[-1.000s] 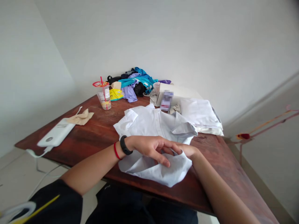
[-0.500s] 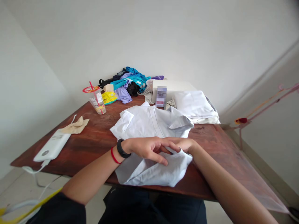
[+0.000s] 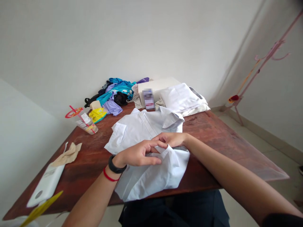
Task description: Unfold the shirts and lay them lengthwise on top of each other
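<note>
Two hands [image 3: 136,154] [image 3: 169,138] on white shirt [image 3: 153,176], cup label [image 3: 85,118] illegible

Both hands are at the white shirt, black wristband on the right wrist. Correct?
The wrist is wrong: in the head view, the black wristband is on the left wrist. The left hand and right hand are at the white shirt.

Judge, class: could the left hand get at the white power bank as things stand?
Probably yes: the left hand would have to leave the white shirt, but nothing seems to stand on the table between it and the power bank; a tan crumpled piece covers only its far end.
</note>
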Motion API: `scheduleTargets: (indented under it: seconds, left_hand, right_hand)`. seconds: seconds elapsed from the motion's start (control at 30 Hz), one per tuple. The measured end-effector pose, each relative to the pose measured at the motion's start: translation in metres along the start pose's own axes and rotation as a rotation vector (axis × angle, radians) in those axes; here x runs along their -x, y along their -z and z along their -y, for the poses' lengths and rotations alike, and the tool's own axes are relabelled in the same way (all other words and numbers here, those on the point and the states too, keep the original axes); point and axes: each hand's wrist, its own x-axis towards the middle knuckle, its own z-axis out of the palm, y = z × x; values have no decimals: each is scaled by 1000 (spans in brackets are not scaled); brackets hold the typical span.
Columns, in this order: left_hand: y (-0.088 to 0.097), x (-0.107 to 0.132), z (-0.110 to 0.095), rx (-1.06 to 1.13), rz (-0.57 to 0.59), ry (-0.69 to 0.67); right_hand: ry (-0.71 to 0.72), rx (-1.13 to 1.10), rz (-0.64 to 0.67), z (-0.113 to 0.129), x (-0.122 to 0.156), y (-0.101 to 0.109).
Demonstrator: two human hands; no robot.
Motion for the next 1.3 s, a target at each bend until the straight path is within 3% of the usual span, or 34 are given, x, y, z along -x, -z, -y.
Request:
scheduleTargets:
  seconds: [0.2, 0.4, 0.6, 0.8, 0.97, 1.3]
  left_hand:
    - [10, 2, 4, 19, -105, -52]
    - [21, 6, -11, 57, -139, -16]
    - [25, 4, -13, 149, -293, 10]
    - [26, 1, -10, 129, -362, 47]
    - [27, -4, -2, -26, -484, 68]
    - [27, -15, 12, -136, -400, 146]
  right_hand:
    - [80, 8, -268, 2, 1, 11]
    - [134, -164, -423, 12, 7, 14]
    - [192, -242, -466, 10, 7, 17]
    - [205, -297, -494, 9, 6, 20]
    - [238, -354, -450, 8, 7, 23]
    - [210, -332, -409, 7, 8, 23]
